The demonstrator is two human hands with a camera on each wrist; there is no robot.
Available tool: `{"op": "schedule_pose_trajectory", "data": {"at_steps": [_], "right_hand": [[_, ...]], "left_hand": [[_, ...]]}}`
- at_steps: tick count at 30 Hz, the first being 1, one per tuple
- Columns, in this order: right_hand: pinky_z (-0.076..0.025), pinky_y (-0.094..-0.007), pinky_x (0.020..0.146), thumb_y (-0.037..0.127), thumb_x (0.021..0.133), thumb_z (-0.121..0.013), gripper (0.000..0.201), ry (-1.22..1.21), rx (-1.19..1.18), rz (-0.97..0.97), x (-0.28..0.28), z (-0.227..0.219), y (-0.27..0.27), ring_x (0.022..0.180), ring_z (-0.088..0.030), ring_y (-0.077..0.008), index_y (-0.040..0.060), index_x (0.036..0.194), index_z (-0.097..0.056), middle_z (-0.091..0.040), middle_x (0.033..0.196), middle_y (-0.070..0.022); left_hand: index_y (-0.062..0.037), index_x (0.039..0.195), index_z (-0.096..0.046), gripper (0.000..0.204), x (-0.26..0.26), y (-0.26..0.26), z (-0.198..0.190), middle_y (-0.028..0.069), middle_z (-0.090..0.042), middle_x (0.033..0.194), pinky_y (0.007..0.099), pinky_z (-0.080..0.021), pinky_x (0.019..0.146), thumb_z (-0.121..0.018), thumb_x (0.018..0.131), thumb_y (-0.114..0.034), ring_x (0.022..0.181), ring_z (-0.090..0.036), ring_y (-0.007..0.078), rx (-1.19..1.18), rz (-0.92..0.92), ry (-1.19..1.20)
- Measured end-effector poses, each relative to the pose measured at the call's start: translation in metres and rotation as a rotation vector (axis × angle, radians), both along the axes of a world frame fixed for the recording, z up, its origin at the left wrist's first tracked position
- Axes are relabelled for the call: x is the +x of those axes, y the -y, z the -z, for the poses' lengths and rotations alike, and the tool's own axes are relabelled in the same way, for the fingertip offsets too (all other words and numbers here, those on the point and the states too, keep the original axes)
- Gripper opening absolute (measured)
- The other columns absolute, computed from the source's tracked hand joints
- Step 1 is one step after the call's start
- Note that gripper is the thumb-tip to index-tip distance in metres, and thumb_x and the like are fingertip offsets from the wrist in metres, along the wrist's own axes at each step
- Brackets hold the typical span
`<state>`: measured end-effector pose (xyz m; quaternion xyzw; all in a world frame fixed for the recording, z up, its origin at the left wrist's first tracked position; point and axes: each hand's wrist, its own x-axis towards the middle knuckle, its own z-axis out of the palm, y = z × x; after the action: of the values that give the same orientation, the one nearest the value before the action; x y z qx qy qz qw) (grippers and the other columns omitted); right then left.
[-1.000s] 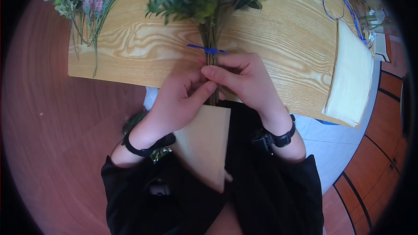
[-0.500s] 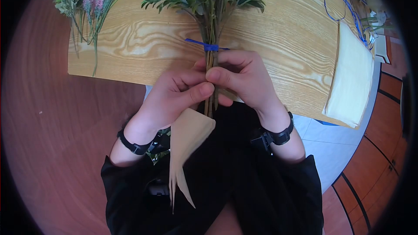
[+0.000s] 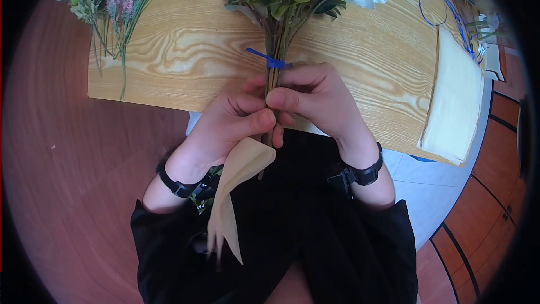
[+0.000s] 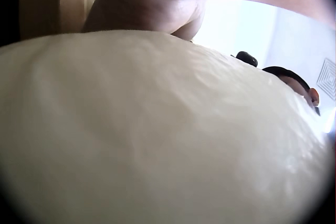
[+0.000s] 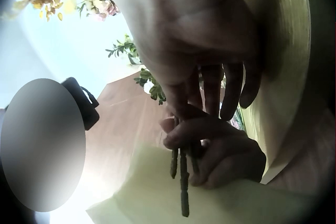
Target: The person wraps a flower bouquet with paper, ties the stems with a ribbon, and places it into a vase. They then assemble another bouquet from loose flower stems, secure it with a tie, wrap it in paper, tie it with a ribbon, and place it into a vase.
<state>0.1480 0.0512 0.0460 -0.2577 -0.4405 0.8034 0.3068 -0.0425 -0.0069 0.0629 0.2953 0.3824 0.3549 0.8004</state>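
Observation:
Both hands grip the stems of a bouquet point(image 3: 275, 0) at the front edge of the table. My right hand point(image 3: 320, 101) pinches the stems just below a blue tie point(image 3: 275, 63). Lower down, my left hand point(image 3: 233, 118) holds the same stems between thumb and fingers. A piece of cream paper point(image 3: 242, 163) hangs under my left hand, folded at the top with loose ends below. In the right wrist view the stem ends point(image 5: 184, 187) stick out beneath the left hand point(image 5: 220, 150). Paper point(image 4: 157, 129) fills most of the left wrist view.
Loose blue and pink flowers point(image 3: 126, 5) lie at the table's left corner. A stack of cream sheets point(image 3: 454, 101) lies on the table's right end, with blue cord point(image 3: 450, 8) behind it. The wooden table's front edge point(image 3: 152, 103) runs just beyond the lap.
The cream paper has swung left and folded over, its ends now hanging lower. The bouquet's head has shifted and turned a little. Both hands stay on the stems.

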Motion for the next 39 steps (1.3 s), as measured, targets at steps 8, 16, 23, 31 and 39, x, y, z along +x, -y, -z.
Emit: {"op": "schedule_pose_trajectory", "data": {"at_steps": [8, 16, 23, 31, 39], "right_hand": [[-0.05, -0.0226, 0.056, 0.012, 0.093, -0.068, 0.02, 0.064, -0.186, 0.016, 0.003, -0.011, 0.007, 0.058, -0.064, -0.0121, -0.0072, 0.094, -0.07, -0.068, 0.073, -0.0076], [-0.049, -0.0229, 0.056, 0.01, 0.094, -0.066, 0.019, 0.019, -0.112, 0.044, 0.002, -0.003, 0.008, 0.059, -0.066, -0.0143, -0.0072, 0.088, -0.069, -0.067, 0.073, -0.008], [-0.048, -0.0223, 0.055, 0.01, 0.094, -0.066, 0.019, 0.112, -0.064, 0.083, 0.002, -0.008, 0.007, 0.059, -0.067, -0.014, -0.0067, 0.086, -0.069, -0.066, 0.071, -0.0076], [-0.047, -0.0226, 0.056, 0.014, 0.096, -0.064, 0.024, 0.171, -0.029, 0.144, -0.004, -0.011, 0.012, 0.06, -0.066, -0.0122, -0.0068, 0.086, -0.068, -0.067, 0.07, -0.0059], [-0.05, -0.0248, 0.069, 0.003, 0.09, -0.066, 0.011, 0.46, 0.576, 0.329, 0.03, -0.019, 0.041, 0.073, -0.065, -0.0154, -0.0028, 0.1, -0.068, -0.066, 0.08, -0.0078]], "left_hand": [[0.0019, 0.095, -0.073, 0.02, 0.003, -0.006, -0.004, 0.0036, -0.071, 0.086, 0.0248, -0.047, 0.083, -0.062, 0.097, -0.015, 0.093, -0.059, 0.0111, 0.147, 0.104, -0.262], [0.0027, 0.096, -0.068, 0.022, 0.001, -0.005, -0.003, 0.0015, -0.067, 0.082, 0.0252, -0.045, 0.077, -0.057, 0.1, -0.017, 0.081, -0.057, 0.0097, 0.022, 0.103, -0.256], [0.0017, 0.095, -0.064, 0.024, 0.009, -0.005, -0.013, -0.0006, -0.063, 0.077, 0.0236, -0.043, 0.075, -0.053, 0.102, -0.018, 0.078, -0.055, 0.0078, 0.143, 0.099, -0.433], [-0.0009, 0.097, -0.061, 0.027, 0.008, -0.001, -0.001, 0.0018, -0.06, 0.077, 0.0193, -0.04, 0.061, -0.053, 0.103, -0.026, 0.067, -0.053, 0.0062, 0.175, 0.017, -0.315], [-0.0021, 0.099, -0.061, 0.026, 0.012, -0.005, 0.003, 0.0, -0.059, 0.077, 0.0193, -0.042, 0.06, -0.055, 0.102, -0.027, 0.067, -0.053, 0.0055, 0.104, -0.095, -0.198]]}}
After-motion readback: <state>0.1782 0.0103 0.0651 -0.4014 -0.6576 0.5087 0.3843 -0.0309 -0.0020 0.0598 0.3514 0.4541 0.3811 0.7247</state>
